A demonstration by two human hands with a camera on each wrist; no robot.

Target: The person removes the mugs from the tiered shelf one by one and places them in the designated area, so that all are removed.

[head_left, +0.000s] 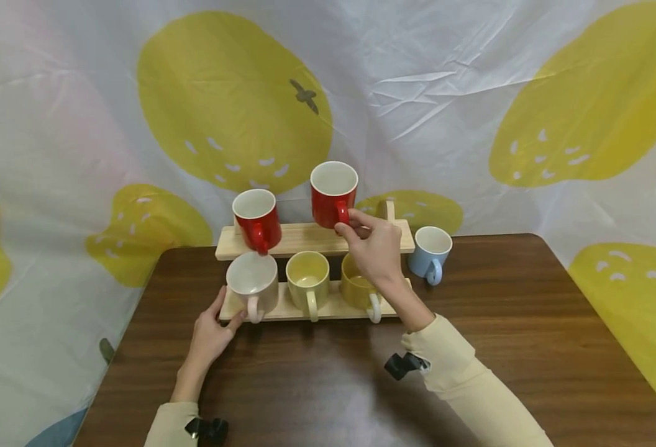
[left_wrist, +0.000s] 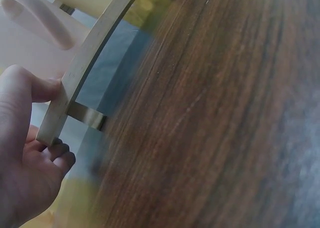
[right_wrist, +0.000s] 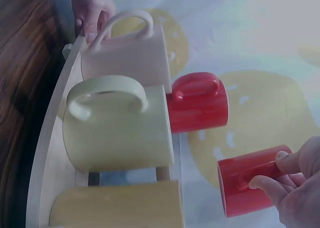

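Observation:
My right hand (head_left: 375, 251) pinches the handle of a red mug (head_left: 328, 205), white inside, over the rack's upper board (head_left: 300, 239). My left hand (head_left: 210, 332) grips the left end of the lower board (left_wrist: 82, 73), thumb on top and fingers curled beneath. Another red mug (head_left: 261, 226) sits at the left of the upper board. Along the lower board stand a pale pink mug (head_left: 255, 288), a pale yellow-green mug (head_left: 307, 288) and a deeper yellow mug (head_left: 356, 292), partly behind my right hand. Their handles face me.
A light blue mug (head_left: 431, 254) stands on the dark wooden table (head_left: 507, 323) just right of the rack. An upright wooden end piece (head_left: 389, 211) rises at the upper board's right. Behind everything hangs a white cloth (head_left: 417, 93) with yellow fruit prints.

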